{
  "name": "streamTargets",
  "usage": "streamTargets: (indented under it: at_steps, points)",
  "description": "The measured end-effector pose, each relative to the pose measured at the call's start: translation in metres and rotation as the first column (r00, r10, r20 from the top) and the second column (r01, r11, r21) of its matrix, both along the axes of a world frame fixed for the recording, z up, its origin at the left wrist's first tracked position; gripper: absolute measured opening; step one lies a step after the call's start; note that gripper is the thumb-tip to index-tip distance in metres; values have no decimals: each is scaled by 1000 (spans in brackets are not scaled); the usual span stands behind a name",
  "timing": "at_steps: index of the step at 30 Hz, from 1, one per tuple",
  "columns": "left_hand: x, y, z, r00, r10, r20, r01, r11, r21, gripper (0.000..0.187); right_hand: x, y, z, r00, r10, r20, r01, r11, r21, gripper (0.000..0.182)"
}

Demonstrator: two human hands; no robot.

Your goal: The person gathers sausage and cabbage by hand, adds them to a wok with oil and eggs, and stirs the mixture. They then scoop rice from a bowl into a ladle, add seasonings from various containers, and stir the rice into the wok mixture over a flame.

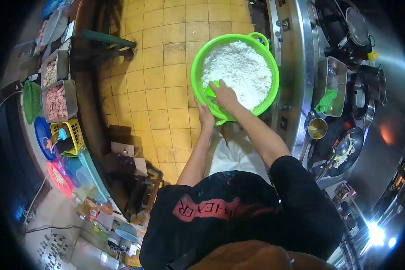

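Note:
A bright green plastic basin (276, 85) with side handles is filled with white powder (243, 67) that looks like flour. Inside its near-left part, my right hand (225, 96) is closed around a small green scoop (210, 90), partly covered by my fingers. On the basin's outer near-left side, my left hand (205, 115) grips the rim. Below the basin's near edge is a whitish sack or cloth (234, 155), in front of my body.
At right, a steel counter carries a wok (346, 153) with food and a ladle, a small pot of yellowish liquid (317, 128) and a metal tray (330, 81). At left stand a tray of pink meat pieces (58, 102) and a yellow basket (75, 135). The floor has yellow tiles (166, 90).

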State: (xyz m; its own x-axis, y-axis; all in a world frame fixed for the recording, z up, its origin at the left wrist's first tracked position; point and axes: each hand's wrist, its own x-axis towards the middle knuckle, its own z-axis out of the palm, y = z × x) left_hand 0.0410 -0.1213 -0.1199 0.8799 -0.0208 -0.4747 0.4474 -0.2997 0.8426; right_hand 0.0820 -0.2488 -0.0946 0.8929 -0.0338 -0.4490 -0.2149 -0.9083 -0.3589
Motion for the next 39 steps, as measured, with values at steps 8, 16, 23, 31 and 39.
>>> streamTargets:
  at_steps: [8,16,23,31,39]
  points:
    - [5,-2,2,991,61,-115,-78,987,-142,56,-16,-2,4,981,-28,-190,41,997,67,74]
    - [12,15,3,940,-292,177,194,884,425,55,-28,-78,-36,944,-242,-225,330,640,694,75]
    - [30,-31,71,749,-461,475,435,884,172,43,-66,-62,47,557,-621,-551,669,-57,741,71]
    - [15,-90,98,971,-92,222,184,877,-443,37,-91,-71,78,333,-782,-526,632,-229,740,84]
    - [-59,-210,222,925,-349,149,317,493,-811,43,-194,-159,186,142,-831,-538,376,-458,806,21]
